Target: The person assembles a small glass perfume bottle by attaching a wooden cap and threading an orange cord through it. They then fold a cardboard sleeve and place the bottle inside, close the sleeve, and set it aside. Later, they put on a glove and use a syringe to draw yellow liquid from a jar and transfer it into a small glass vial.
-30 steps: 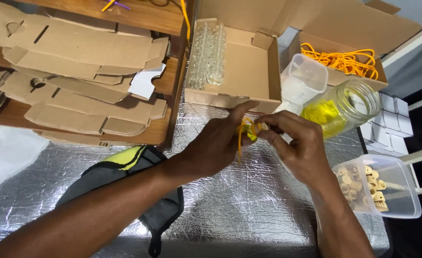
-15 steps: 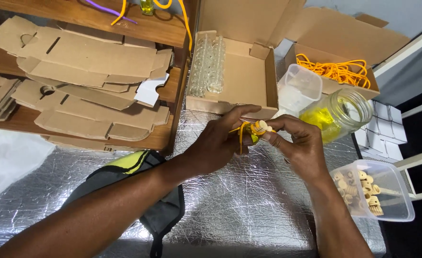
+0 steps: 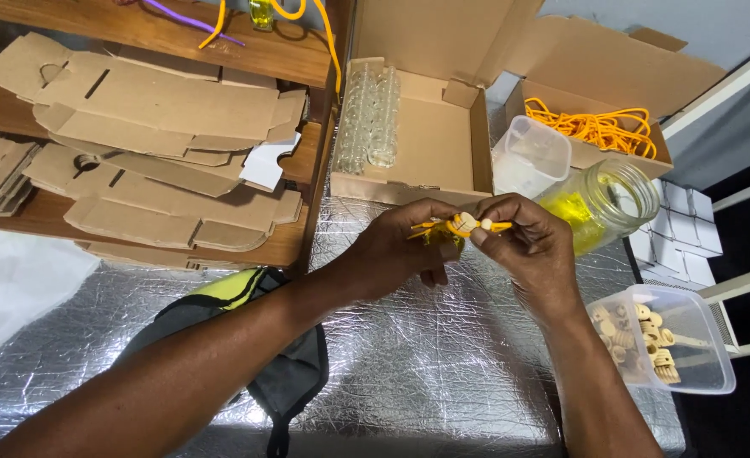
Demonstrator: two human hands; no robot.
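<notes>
Bead, pale and round, pinched on a yellow cord between my left hand and right hand, both closed narrowly, raised above the foil-covered table with the tub of beads close by my right wrist for easy reach.

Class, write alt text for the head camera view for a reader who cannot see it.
Two bare hands, left hand and right hand, pinch a small round wooden bead on a yellow cord above a crinkled silver foil table. Behind them sit an open brown cardboard box and a clear glass jar.
</notes>
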